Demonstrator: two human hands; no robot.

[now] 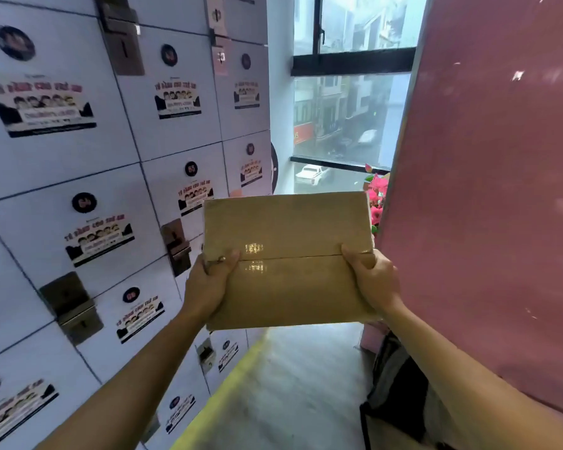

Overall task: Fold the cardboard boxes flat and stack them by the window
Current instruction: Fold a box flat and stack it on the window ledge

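Your left hand (213,280) and right hand (372,280) grasp the taped brown cardboard box (286,258) at nine and three o'clock, fingers curled round its edges. That likely steadies it for carrying toward the dark-framed glass window (345,125) at twelve o'clock.

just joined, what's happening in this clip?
A person holds a cardboard box out in front with both hands, left hand and right hand gripping its sides. Its taped flaps look closed. They face a window down a narrow aisle, lockers on the left, a pink panel on the right.
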